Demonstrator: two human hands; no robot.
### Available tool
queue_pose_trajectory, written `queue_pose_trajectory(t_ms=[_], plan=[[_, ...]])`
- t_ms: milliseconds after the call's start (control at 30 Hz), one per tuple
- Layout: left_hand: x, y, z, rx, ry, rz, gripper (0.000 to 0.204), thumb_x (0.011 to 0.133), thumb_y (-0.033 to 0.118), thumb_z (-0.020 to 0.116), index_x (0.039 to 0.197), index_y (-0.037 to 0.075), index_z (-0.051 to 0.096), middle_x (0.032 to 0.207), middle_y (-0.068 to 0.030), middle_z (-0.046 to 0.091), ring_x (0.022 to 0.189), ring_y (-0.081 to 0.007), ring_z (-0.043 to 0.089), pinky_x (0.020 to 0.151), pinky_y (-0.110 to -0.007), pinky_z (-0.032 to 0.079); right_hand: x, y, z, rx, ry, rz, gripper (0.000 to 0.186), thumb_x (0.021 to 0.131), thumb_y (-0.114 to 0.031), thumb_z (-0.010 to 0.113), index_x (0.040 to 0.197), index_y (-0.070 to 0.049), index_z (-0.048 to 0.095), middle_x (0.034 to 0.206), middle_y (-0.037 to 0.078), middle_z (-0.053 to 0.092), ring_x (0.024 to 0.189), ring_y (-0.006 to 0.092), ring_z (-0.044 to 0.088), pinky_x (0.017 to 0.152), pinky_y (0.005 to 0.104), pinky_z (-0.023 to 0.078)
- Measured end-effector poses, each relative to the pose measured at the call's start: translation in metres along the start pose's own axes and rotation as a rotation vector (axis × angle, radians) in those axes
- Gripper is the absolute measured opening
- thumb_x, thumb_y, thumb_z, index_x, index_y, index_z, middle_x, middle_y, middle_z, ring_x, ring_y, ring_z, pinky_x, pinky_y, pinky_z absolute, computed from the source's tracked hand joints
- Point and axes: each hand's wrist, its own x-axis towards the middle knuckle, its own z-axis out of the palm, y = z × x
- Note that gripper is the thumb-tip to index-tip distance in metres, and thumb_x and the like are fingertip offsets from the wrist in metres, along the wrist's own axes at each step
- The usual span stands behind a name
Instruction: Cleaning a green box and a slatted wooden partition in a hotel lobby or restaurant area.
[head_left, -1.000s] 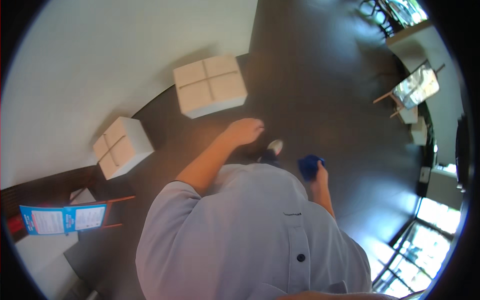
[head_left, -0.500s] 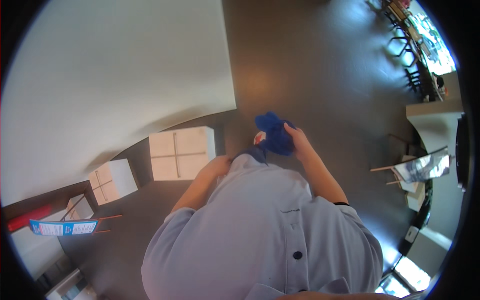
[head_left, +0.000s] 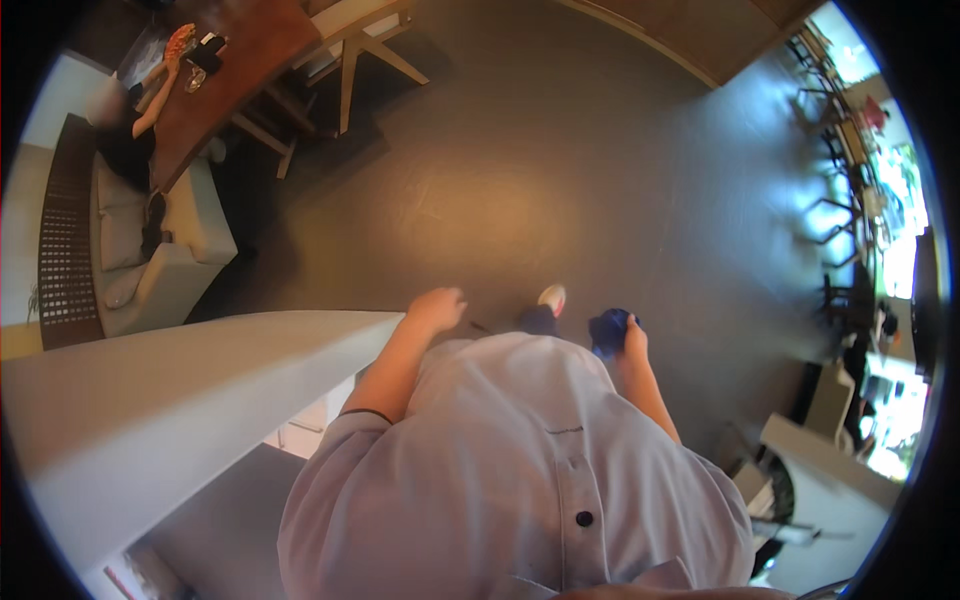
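Over dark floor [head_left: 540, 190], gripping blue cloth [head_left: 607, 330] in right hand [head_left: 635, 346], with left hand [head_left: 435, 310] turned inward; cannot tell if closed.

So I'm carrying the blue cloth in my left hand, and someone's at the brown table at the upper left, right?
Not quite: the head view shows the blue cloth in your right hand, not your left hand. Someone is indeed at the brown table at the upper left.
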Motion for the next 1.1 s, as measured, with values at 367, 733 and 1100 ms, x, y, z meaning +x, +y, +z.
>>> queue_pose_trajectory(t_ms=[367,733,1100], plan=[[0.347,0.069,-0.161,-0.439,0.011,-0.35,0.044,0.098,0.035,0.052,0.124,0.001,0.063,0.122,-0.0277,0.064,0.117,-0.0459,0.059,0.1,-0.05,0.047,0.211,-0.494,0.477,-0.271,-0.635,-0.11,0.044,0.103,-0.041,0.053,0.118,0.0,0.061,0.103,0.006,0.07,0.092,0.015,0.069,0.077,0.0304,0.055],[0.849,0.068,-0.692,-0.282,0.085,-0.032,0.039,0.096,0.03,0.063,0.123,0.002,0.062,0.116,-0.021,0.069,0.106,-0.0376,0.067,0.092,-0.045,0.052,0.468,-0.773,0.765,-0.368,-0.243,-0.109,0.046,0.103,-0.041,0.052,0.121,0.001,0.059,0.102,0.013,0.071,0.082,0.0238,0.073,0.068,0.0369,0.059],[1.203,-0.039,-1.111,-0.31,0.157,-0.183,0.043,0.096,0.033,0.062,0.124,0.0,0.063,0.122,-0.0244,0.066,0.115,-0.0399,0.062,0.099,-0.042,0.049,0.678,-1.02,1.338,-0.645,-0.413,-0.06,0.051,0.101,-0.046,0.055,0.125,0.0,0.059,0.108,0.012,0.069,0.091,0.0208,0.068,0.073,0.037,0.055]])
